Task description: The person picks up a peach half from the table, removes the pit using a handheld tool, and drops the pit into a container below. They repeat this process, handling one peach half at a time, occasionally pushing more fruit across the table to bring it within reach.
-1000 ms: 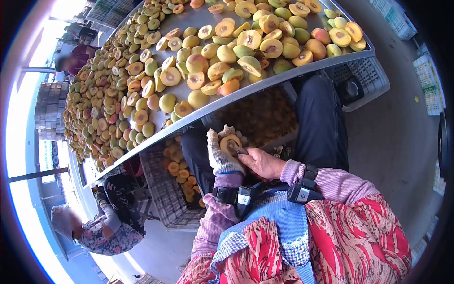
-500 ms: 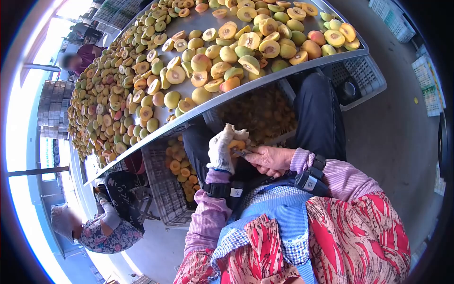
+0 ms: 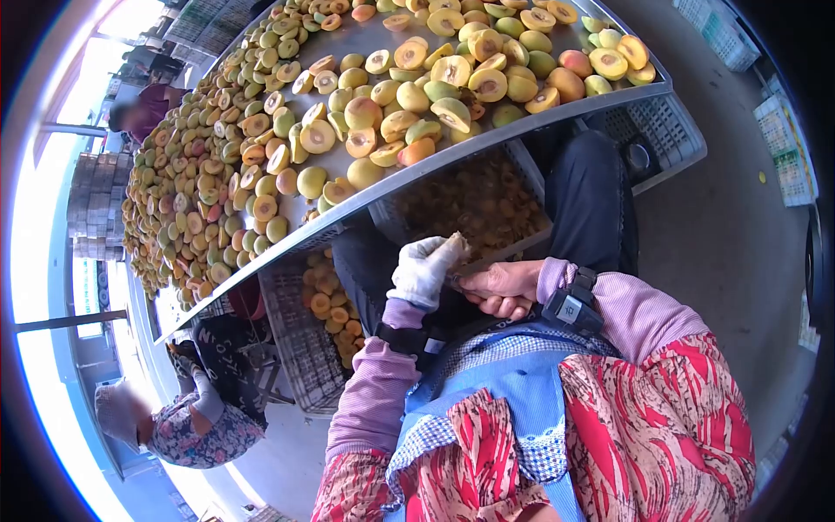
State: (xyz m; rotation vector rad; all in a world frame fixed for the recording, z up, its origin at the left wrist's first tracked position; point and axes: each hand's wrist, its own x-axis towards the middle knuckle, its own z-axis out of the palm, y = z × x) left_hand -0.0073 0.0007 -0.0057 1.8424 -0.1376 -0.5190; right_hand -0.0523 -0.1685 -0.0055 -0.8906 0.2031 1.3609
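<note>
My left hand [image 3: 424, 271], in a whitish glove, is closed in front of my lap, its fingertips pointing up and to the right. Whatever it grips is hidden by the fingers. My bare right hand [image 3: 503, 287] is closed just beside it, its fingers curled around something too small to make out. Beyond my hands, between my knees, sits a crate [image 3: 537, 170] with fruit scraps [image 3: 474, 204]. Halved fruit [image 3: 317, 137] lies across the metal table [image 3: 513, 130] above.
A grey crate [image 3: 304, 374] holding fruit halves [image 3: 320, 304] stands left of my legs. At the right, another crate [image 3: 678, 130] is under the table corner. One person [image 3: 196, 426] sits at the lower left; another [image 3: 152, 109] is beyond the table.
My left hand has turned, and its fingers have closed over the orange fruit that showed between them. My right hand has curled in a little lower. The view has shifted slightly.
</note>
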